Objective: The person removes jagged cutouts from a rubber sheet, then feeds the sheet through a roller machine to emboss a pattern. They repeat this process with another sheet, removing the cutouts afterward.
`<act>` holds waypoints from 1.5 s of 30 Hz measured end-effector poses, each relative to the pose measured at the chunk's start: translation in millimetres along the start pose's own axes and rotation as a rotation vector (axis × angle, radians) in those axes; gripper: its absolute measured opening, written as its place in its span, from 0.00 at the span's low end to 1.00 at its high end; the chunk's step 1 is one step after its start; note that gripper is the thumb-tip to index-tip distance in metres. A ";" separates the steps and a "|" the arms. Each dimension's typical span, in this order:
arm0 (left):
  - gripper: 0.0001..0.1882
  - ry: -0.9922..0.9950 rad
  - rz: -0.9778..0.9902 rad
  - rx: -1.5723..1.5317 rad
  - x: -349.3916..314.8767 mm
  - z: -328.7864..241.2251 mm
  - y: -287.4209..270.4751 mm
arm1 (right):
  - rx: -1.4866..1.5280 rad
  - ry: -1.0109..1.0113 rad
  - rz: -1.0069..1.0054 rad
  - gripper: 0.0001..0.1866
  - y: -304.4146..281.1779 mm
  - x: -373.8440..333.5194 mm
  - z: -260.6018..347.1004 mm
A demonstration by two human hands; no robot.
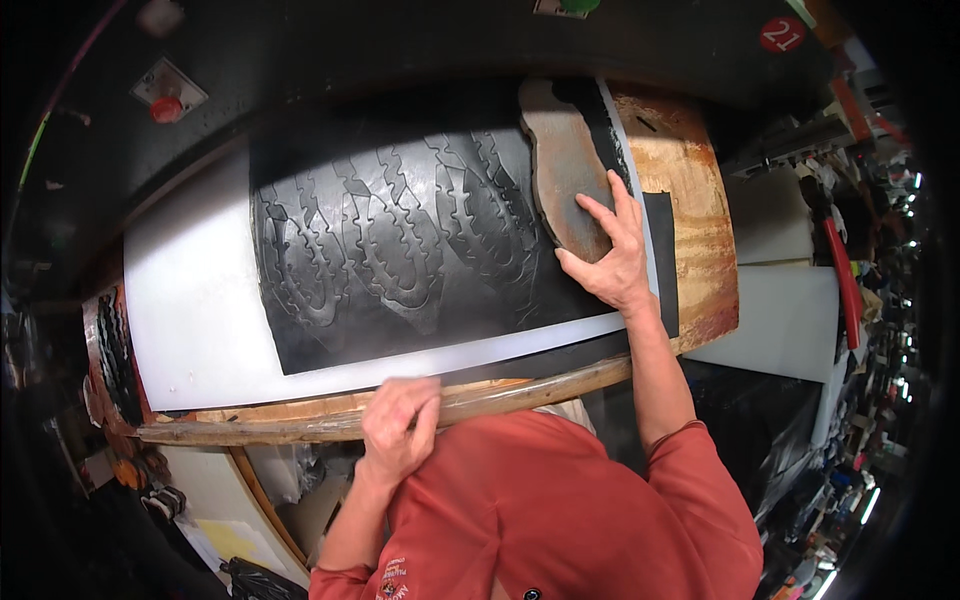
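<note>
A sole-shaped cutting die [566, 150], grey-brown and worn, lies at the right end of a black rubber sheet [340, 345]. My right hand [615, 255] spans its near end, thumb at the left edge and fingers reaching to the right edge. Several shoe-sole tread patterns [390, 230] are moulded into the sheet left of the die. Under the sheet is a white board [190, 310]. My left hand [398, 425] is curled at the wooden front rail [500, 400]; the inside of its fingers is hidden.
A dark machine beam [350, 60] overhangs the far side, with a red button [166, 108] at its left. A wooden board [700, 230] extends at right, beside a red handle [842, 280]. Treaded black pieces [115, 355] lie at far left.
</note>
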State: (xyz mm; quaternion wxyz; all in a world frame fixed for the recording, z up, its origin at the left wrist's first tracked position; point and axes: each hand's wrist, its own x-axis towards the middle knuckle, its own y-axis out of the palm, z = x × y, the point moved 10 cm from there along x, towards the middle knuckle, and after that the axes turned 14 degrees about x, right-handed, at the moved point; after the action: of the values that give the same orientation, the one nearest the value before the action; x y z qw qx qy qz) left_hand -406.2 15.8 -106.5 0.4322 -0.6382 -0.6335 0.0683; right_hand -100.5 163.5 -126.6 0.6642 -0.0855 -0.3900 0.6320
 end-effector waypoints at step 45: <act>0.17 -0.136 -0.137 0.547 -29.2 32.6 17.8 | 0.082 0.021 -0.085 0.12 9.6 -114.6 29.0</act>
State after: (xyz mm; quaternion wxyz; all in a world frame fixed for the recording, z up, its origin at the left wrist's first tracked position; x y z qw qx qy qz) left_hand -419.0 8.8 -151.4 0.5486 -0.4474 -0.6606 0.2498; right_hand -114.2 50.5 -159.7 0.6974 -0.0484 -0.3600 0.6177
